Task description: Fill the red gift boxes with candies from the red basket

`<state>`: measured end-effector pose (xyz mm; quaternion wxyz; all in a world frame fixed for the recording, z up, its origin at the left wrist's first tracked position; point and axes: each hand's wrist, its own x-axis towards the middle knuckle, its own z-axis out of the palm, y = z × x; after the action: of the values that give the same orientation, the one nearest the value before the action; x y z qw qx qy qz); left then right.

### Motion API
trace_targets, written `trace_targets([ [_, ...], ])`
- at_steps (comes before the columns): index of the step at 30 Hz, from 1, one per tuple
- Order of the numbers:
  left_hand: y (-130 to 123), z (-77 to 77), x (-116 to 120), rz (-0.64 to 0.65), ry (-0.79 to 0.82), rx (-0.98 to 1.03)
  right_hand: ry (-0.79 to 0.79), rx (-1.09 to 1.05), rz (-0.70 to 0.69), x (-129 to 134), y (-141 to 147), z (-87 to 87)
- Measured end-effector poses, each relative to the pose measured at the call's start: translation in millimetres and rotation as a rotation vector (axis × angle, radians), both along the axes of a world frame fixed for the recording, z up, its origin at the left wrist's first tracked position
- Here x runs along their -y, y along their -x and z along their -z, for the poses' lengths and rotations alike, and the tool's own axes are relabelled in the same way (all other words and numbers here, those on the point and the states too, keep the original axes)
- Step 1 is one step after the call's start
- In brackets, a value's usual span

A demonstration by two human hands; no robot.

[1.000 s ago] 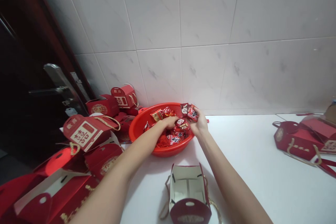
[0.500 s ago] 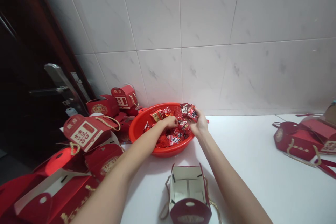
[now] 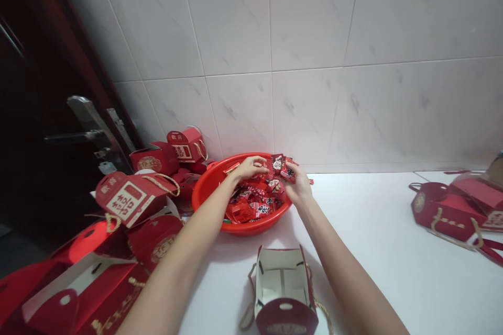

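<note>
A red plastic basket (image 3: 241,227) holds several wrapped candies (image 3: 259,209), mostly red with dark lettering. My left hand (image 3: 249,168) is above the basket's back part, its fingers curled round a small red wrapped candy, largely hidden by them. At the basket's right rim, my right hand (image 3: 299,184) grips several red and brown candy packets (image 3: 278,163), which stick up past the fingers. Nearer to me stands an open dark-red gift box (image 3: 286,314) with a pale inside and rope handles; neither hand touches it.
Several red gift boxes (image 3: 126,201) are piled on the left, some open, beside a dark door (image 3: 35,115) with a metal handle. More red boxes (image 3: 448,209) lie at the far right of the white table (image 3: 365,220). A tiled wall (image 3: 306,115) rises behind.
My left hand has lifted out of the candies and moved up towards the right hand, uncovering more of the basket's contents. My right hand has stayed nearly in place with its packets.
</note>
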<state>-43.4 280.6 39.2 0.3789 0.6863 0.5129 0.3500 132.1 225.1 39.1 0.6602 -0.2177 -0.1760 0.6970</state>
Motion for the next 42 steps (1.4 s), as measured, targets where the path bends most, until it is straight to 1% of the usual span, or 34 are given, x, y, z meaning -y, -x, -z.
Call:
trace_targets([
  [4, -2, -13.1, 6, 0.142, 0.001, 0.115, -0.039, 0.031, -0.004, -2, 0, 4.2],
  [6, -6, -21.4, 9, 0.171, -0.009, 0.168, -0.053, 0.036, -0.010, -3, 0, 5.1],
  [8, -10, -30.0, 13, 0.165, -0.023, 0.218, -0.065, 0.033, -0.022, -3, 0, 5.4],
  [10, -13, -37.7, 19, 0.127, -0.058, 0.248, -0.073, 0.032, -0.048, -2, -1, 5.1],
  [13, -16, -43.7, 36, 0.055, -0.156, 0.286, -0.097, 0.063, -0.107, 1, -3, 2.6],
  [15, -17, -43.4, 54, 0.032, -0.197, 0.315, -0.124, 0.095, -0.124, 7, -6, -0.7],
  [18, -19, -40.1, 87, 0.034, -0.216, 0.355, -0.176, 0.154, -0.143, 22, -14, -6.7],
  [22, -23, -39.0, 126, 0.022, -0.251, 0.362, -0.224, 0.239, -0.186, 54, -26, -13.0],
  [25, -27, -41.0, 145, 0.043, -0.260, 0.337, -0.245, 0.285, -0.215, 79, -32, -17.7],
  [28, -31, -42.7, 157, 0.046, -0.261, 0.360, -0.288, 0.341, -0.232, 98, -34, -24.3],
  [31, -34, -44.6, 164, 0.049, -0.237, 0.394, -0.306, 0.420, -0.197, 109, -35, -30.5],
  [37, -38, -47.9, 175, 0.024, -0.271, 0.465, -0.317, 0.458, -0.055, 119, -36, -36.7],
  [42, -44, -45.0, 178, -0.044, -0.329, 0.601, -0.341, 0.440, -0.028, 123, -33, -39.5],
])
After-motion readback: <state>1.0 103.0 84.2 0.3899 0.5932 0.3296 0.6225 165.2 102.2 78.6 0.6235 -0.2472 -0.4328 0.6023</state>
